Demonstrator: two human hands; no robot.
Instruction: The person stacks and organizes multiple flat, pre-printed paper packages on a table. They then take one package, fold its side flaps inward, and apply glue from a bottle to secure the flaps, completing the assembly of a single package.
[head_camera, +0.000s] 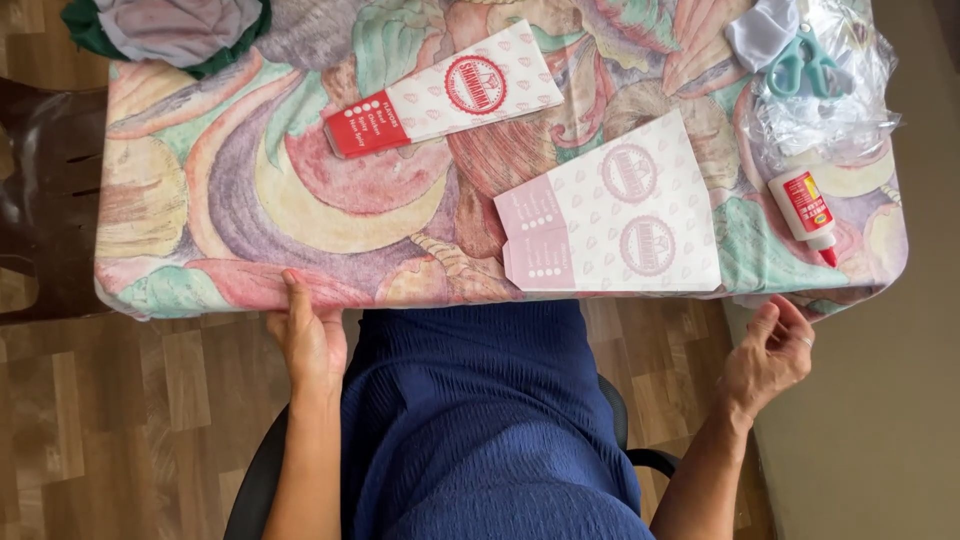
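The left hand (310, 335) rests on the near edge of the bench (200, 290), fingers loose on the patterned cloth and holding nothing. The right hand (770, 352) hangs just off the near right corner, half curled and empty. Just beyond the right hand a pale pink paper bag (610, 215) lies flat and faded side up at the bench edge, within easy reach. Farther out, between the hands, lies a red and white paper bag (445, 88), also flat. Past the right hand sits a glue bottle (805, 208), lying on its side, and a clear plastic bag (830, 105) with teal scissors (805, 62) on it.
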